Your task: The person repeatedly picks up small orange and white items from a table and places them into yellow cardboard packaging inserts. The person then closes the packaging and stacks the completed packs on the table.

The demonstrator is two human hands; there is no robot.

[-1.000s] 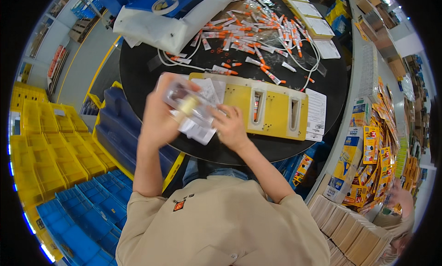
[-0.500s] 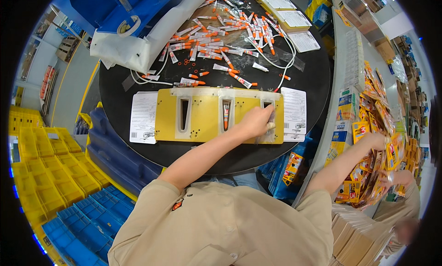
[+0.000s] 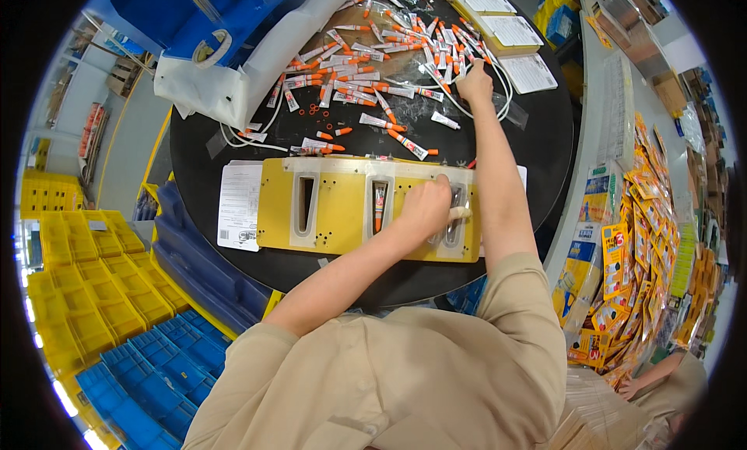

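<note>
A yellow fixture board (image 3: 342, 238) with three slots lies across the near part of the round black table. My left hand (image 3: 425, 209) rests curled on its right part, beside the right slot; one digit has a pale covering. What the fingers hold there, if anything, is hidden. Clear plastic shows over that slot. In the middle slot lies a small white tube (image 3: 379, 205) with an orange cap; the left slot shows dark. My right hand (image 3: 475, 86) is stretched far out, fingers closed at the right edge of a heap of orange-capped tubes (image 3: 373, 57). Its fingertips are partly hidden.
Printed white cards (image 3: 240, 205) lie beside the board. White cable (image 3: 507, 92) loops around the heap. A second yellow board (image 3: 498, 37) bears cards at the back. Right, a bench holds piled orange packages (image 3: 622, 255); a co-worker's hand (image 3: 632, 388) is near them. Yellow bins (image 3: 85, 271) stand left.
My right hand has left the packages on the right bench and crossed to the tube heap. My left hand stays at the board's right part, slightly shifted. The co-worker's hand has moved nearer the bench's front.
</note>
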